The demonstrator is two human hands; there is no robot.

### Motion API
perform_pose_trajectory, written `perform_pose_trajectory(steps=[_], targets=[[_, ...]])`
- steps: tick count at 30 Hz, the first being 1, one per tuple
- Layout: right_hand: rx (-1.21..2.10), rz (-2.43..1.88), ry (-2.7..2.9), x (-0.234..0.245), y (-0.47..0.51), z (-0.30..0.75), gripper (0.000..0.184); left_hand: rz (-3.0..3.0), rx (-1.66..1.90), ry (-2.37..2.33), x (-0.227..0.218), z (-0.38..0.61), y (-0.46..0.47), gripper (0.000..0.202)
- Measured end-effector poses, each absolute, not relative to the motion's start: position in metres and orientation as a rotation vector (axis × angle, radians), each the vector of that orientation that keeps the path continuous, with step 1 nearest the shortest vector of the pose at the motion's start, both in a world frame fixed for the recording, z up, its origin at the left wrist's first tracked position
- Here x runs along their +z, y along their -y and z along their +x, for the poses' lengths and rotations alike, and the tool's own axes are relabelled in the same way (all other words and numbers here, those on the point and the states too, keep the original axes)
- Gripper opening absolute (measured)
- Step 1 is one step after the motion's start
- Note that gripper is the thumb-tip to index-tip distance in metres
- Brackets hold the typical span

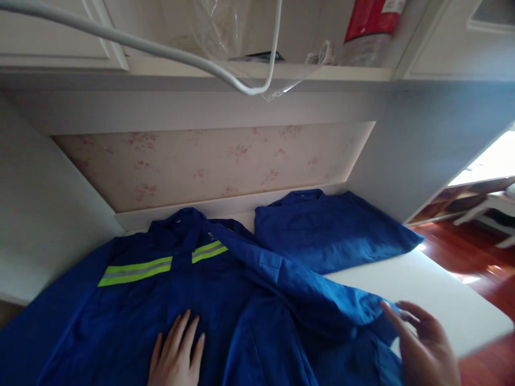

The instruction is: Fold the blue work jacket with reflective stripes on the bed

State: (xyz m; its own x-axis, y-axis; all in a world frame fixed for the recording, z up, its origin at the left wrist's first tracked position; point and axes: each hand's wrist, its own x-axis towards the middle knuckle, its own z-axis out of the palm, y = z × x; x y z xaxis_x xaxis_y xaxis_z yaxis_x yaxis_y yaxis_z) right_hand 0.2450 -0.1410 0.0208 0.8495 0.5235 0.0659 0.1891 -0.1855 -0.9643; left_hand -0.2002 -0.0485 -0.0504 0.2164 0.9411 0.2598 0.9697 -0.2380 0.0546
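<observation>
A blue work jacket (161, 300) with yellow reflective stripes fills the lower left, spread on a white bed (434, 295). The left hand (177, 354) presses flat on it, fingers spread. At lower right, the right hand (426, 348), fingers loosely open, touches its sleeve (322, 295).

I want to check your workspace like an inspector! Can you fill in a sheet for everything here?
Surface: white bed top, partly covered by clothes.
Job's things: blue work jacket with yellow-green reflective stripe, spread flat; its sleeve lies across the front.
Clutter: second blue garment, folded, by the headboard.
Grips: left hand flat on the jacket; right hand open at the sleeve end.
Cables: white cable hanging overhead.
Surroundings: floral headboard panel, shelf with plastic bag, wooden floor.
</observation>
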Motion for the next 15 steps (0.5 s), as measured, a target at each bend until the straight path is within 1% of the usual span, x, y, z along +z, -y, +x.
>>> perform_pose_trajectory(steps=[2, 3, 5, 7, 9, 11, 13, 15], targets=[[0.214, -1.947, 0.852, 0.017, 0.124, 0.246, 0.062, -2.366, -0.402, 1.804, -0.050, -0.193, 0.052, 0.038], [0.172, -2.011, 1.054, 0.014, 0.115, 0.246, 0.062, -2.394, -0.432, 1.752, -0.051, -0.186, 0.054, 0.036], [0.212, -2.074, 1.424, 0.010, 0.099, 0.242, 0.054, -2.493, -0.532, 1.573, -0.055, -0.168, 0.061, 0.035], [0.408, -2.104, 1.611, 0.011, 0.090, 0.237, 0.042, -2.571, -0.642, 1.384, -0.062, -0.148, 0.067, 0.039], [0.623, -2.086, 1.586, 0.019, 0.091, 0.238, 0.039, -2.588, -0.704, 1.267, -0.070, -0.130, 0.072, 0.041], [0.768, -2.068, 1.390, 0.030, 0.098, 0.249, 0.044, -2.561, -0.723, 1.265, -0.077, -0.119, 0.076, 0.041], [0.853, -2.049, 1.240, 0.035, 0.104, 0.272, 0.048, -2.527, -0.758, 1.345, -0.081, -0.114, 0.079, 0.039], [0.841, -2.117, 1.272, 0.032, 0.105, 0.302, 0.048, -2.490, -0.812, 1.452, -0.083, -0.111, 0.082, 0.036]])
